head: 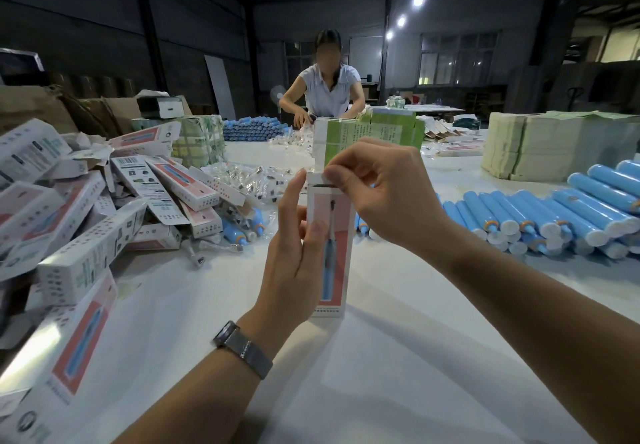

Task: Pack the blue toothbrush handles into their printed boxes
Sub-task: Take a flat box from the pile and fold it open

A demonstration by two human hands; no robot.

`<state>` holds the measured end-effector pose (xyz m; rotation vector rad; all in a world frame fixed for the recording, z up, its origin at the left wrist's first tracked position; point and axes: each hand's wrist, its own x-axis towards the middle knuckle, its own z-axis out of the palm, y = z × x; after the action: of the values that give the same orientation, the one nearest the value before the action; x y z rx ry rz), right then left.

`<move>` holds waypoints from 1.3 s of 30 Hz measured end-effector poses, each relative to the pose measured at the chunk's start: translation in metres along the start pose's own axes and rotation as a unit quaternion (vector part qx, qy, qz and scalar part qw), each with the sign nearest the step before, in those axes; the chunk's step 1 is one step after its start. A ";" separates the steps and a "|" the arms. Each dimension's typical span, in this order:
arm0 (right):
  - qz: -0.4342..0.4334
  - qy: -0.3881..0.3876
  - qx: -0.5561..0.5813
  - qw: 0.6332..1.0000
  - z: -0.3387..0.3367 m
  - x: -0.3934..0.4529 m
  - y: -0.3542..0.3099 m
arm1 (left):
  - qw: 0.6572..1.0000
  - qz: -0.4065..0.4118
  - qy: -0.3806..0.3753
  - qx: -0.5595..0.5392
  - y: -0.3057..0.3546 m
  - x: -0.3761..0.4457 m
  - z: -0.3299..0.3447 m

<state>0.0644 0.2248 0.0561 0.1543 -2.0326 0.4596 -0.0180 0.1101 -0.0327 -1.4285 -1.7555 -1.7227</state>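
Lettering on the printed box (331, 249) stays too small to read: a thin row of print runs along its lower front edge, and barcodes and icon panels mark the loose boxes (86, 228) heaped at my left, none of it legible. The box I hold is a tall white carton whose front carries a coral-pink panel with a picture of a blue toothbrush, dark bristled head at the top. It stands upright on the white desk (398, 357), directly in front of me, its top flap partly lifted over a dark slot.

My left hand (298, 263) grips the box from its left side, thumb laid across the printed front and fingers reaching up along the edge toward the flap. My right hand (377, 190) comes in from above and to the right, thumb and forefinger pinching the white top flap. A metal mesh watch (242, 348) sits on my left wrist.

Blue toothbrush handles (554, 215), each with an orange ring and a white end, lie in rows on the desk to my right, well apart from the box, and a few more lie under the carton heap at left. Another stack of blue handles (252, 128) sits across the desk, where a second person (323, 93) in a light shirt works. Green printed cartons (374, 131) stand just behind my hands, and stacks of pale flat sheets (540, 145) rise at far right.
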 end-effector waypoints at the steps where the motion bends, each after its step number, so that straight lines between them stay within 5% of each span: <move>1: 0.003 -0.008 0.004 1.000 -0.001 0.001 -0.001 | 1.000 0.003 0.000 0.002 0.000 0.000 0.000; 12: 0.046 -0.122 0.070 0.989 -0.013 0.008 0.002 | 0.998 -0.004 0.012 -0.061 0.001 0.000 -0.004; 25: 0.075 -0.025 0.186 0.979 0.010 -0.012 0.018 | 0.997 -0.018 0.056 -0.054 -0.001 0.001 -0.005; 28: 0.063 -0.022 0.098 0.993 0.013 -0.015 0.024 | 0.998 -0.007 0.065 -0.019 -0.002 0.004 -0.005; 31: 0.060 -0.102 -0.029 0.992 0.015 -0.023 0.029 | 0.996 -0.013 0.093 -0.013 -0.004 0.008 -0.006; 34: 0.059 -0.180 -0.054 0.980 0.027 -0.036 0.020 | 0.982 -0.064 0.109 -0.139 -0.003 0.007 -0.007; 36: 0.057 -0.159 -0.066 0.983 0.031 -0.042 0.015 | 0.951 -0.121 0.093 -0.268 -0.001 0.008 -0.005; 39: 0.062 -0.112 -0.106 0.986 0.014 -0.046 0.012 | 0.947 -0.134 0.055 -0.286 0.005 0.007 0.002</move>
<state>0.0718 0.2263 0.0075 -0.0534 -2.3072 0.3114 -0.0165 0.1136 -0.0244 -1.2902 -1.5092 -2.5593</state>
